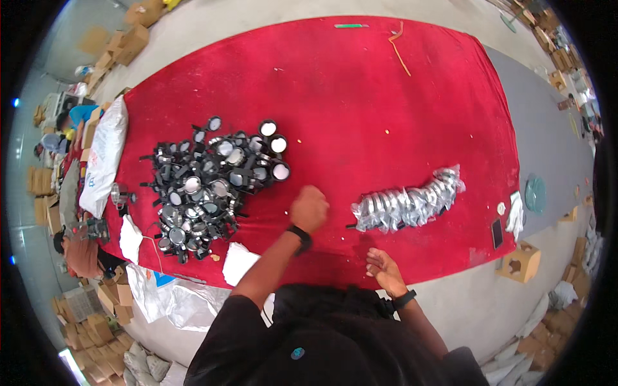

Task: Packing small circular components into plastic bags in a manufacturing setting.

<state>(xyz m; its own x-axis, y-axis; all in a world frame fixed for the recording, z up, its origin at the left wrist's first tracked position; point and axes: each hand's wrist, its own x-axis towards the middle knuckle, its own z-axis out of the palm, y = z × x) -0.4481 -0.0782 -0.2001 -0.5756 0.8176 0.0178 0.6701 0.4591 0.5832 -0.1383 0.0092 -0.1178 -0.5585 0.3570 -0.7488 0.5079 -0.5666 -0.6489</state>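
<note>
My left hand (pixel 310 209) is over the red cloth, between a pile and a row of wrapped pieces. Its back faces up and its fingers are tucked under and slightly blurred, so whether it holds anything is hidden. Near the front edge my right hand (pixel 385 270) has its fingers apart and bent, with nothing in it. The pile (pixel 206 186) on the left is of round silver-rimmed pieces with black handle-like parts, their kind unclear. Right of centre, similar round pieces in clear plastic (pixel 405 204) stand pressed together in a curved row, just beyond my right hand.
A red cloth (pixel 360 83) covers the table. White sheets (pixel 239 262) lie at the front edge, a white sack (pixel 106 154) at the left. A phone (pixel 497 233) and a white cloth (pixel 515 213) are at right. A cardboard box (pixel 520 262) stands beside the table. People sit far left.
</note>
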